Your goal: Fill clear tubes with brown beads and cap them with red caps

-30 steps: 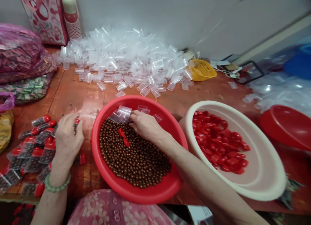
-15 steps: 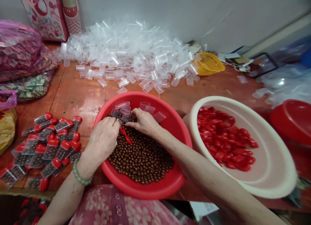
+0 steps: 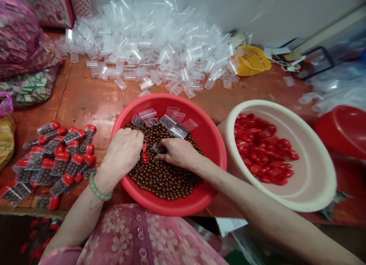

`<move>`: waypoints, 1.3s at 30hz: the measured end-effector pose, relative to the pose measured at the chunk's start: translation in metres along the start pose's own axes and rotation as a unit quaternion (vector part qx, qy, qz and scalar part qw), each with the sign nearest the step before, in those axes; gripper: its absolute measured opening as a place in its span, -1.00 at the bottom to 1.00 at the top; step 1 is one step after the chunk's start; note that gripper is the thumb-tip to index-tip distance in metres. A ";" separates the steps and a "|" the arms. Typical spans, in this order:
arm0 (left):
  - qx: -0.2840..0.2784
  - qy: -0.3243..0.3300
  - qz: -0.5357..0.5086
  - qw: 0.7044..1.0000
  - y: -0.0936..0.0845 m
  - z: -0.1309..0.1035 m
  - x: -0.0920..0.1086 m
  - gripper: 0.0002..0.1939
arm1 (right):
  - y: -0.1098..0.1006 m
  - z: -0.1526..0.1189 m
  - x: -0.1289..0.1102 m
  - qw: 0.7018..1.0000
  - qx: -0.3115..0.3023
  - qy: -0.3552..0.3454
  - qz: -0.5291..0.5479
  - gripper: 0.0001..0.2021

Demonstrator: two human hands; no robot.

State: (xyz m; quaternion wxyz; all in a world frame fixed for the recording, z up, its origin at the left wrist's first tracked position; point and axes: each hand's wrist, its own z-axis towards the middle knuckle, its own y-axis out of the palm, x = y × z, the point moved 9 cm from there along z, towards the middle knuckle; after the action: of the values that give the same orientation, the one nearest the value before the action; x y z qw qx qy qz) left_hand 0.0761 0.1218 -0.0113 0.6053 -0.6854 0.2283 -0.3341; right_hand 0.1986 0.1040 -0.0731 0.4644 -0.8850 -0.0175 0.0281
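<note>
A red basin (image 3: 220,158) holds a heap of glossy small brown balls (image 3: 171,185). Inside it, my left hand (image 3: 124,148) is closed, knuckles up. From beside its fingers a two-part red plastic cap (image 3: 144,151) sticks out over the balls; the fingertips are hidden. My right hand (image 3: 180,152) pinches a clear plastic tube (image 3: 158,148) low among the balls, its mouth toward the left. Behind the hands, several clear tubes (image 3: 178,131) lie on the heap and against the basin's far wall.
A cream basin (image 3: 311,173) with red caps (image 3: 260,150) stands at the right. Filled, capped tubes (image 3: 60,162) are piled at the left. Clear empty tubes (image 3: 160,47) heap along the wall, beside a yellow basket (image 3: 253,61). Plastic bags (image 3: 23,40) sit far left.
My right hand has moved from the tubes at the back toward the middle of the balls, with a tube in it. The tubes behind have shifted. The red cap has turned more upright.
</note>
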 end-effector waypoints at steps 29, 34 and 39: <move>0.011 -0.010 -0.406 0.914 0.000 -0.002 0.017 -0.46 | -0.058 -0.023 -0.043 0.909 -0.192 -0.194 0.316 -0.52; 0.022 -0.020 -0.473 0.881 -0.004 -0.002 0.012 -0.47 | -0.061 -0.029 -0.021 0.853 -0.131 -0.144 0.484 -0.47; 0.030 -0.043 -0.507 0.860 -0.005 -0.005 0.006 -0.80 | -0.056 -0.031 -0.015 0.792 -0.101 -0.118 0.590 -0.64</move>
State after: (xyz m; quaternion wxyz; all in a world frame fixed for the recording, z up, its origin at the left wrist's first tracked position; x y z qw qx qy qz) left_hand 0.0759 0.1154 -0.0049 0.3813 -0.7016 -0.1871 -0.5722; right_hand 0.1850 0.1095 -0.0093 0.2602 -0.7551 0.4502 0.3992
